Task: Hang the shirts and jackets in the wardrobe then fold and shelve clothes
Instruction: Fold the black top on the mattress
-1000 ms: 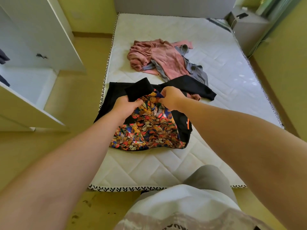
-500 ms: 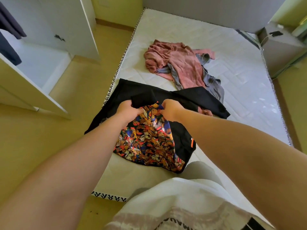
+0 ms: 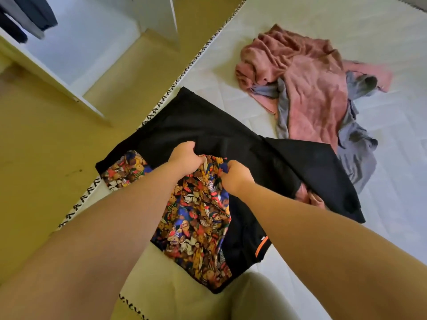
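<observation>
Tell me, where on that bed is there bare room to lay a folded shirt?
Bare mattress lies beyond the pink and grey pile, and to its right. A smaller strip shows between that pile and the black patterned garment. The near corner is crowded: the left hand and right hand grip that garment there.

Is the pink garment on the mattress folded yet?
Not folded. The pink garment lies crumpled in a heap on the mattress, tangled with a grey garment; the left hand and right hand grip the black garment.
</observation>
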Demonstrator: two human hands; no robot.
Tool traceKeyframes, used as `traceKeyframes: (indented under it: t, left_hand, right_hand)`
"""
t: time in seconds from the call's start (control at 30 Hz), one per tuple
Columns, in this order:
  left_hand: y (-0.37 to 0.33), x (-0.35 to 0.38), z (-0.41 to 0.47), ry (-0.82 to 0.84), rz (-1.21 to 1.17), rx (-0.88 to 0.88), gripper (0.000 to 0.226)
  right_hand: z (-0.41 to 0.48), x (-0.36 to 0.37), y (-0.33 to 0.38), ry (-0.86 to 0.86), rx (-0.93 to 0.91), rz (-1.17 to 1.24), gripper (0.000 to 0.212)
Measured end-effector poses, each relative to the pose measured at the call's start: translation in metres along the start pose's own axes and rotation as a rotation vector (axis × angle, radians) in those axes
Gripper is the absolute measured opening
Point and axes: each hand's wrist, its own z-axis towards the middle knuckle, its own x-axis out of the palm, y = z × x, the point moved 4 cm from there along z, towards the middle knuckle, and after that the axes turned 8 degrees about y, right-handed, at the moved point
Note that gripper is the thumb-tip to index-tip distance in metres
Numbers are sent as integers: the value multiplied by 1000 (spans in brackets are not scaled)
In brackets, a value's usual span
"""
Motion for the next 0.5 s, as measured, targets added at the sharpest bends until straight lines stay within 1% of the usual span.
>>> traceKeyframes:
  t: [0.07, 0.13, 0.2, 0.27, 0.3, 0.37, 0.43, 0.47, 0.5]
  left_hand:
    - [-3, 17, 26, -10, 10, -23, 54]
    - [-4, 34, 53, -29, -2, -36, 59]
    - [-3, 50, 78, -51, -27, -41, 57]
    - [-2, 63, 99, -38, -47, -46, 57]
    - [-3, 67, 109, -35, -50, -33, 53]
    - [0, 77, 121, -28, -79, -25, 49]
    - [13, 92, 122, -22, -30, -68, 55]
    - [26, 100, 117, -8, 50, -101, 56]
    - [42, 109, 110, 22, 145, -140, 55]
  right_hand:
    - [28, -4, -19, 10, 15, 34, 8]
    - [57, -10, -37, -2, 25, 34, 2]
    - [83, -16, -52, -23, 29, 47, 5]
    - [103, -19, -67, -44, 33, 76, 8]
    - [112, -20, -73, -70, 29, 102, 9]
    - [121, -21, -89, -106, 62, 160, 3]
    - [123, -12, -111, -102, 175, 190, 27]
    - [117, -3, -121, -73, 246, 208, 36]
    - [109, 12, -131, -26, 303, 208, 41]
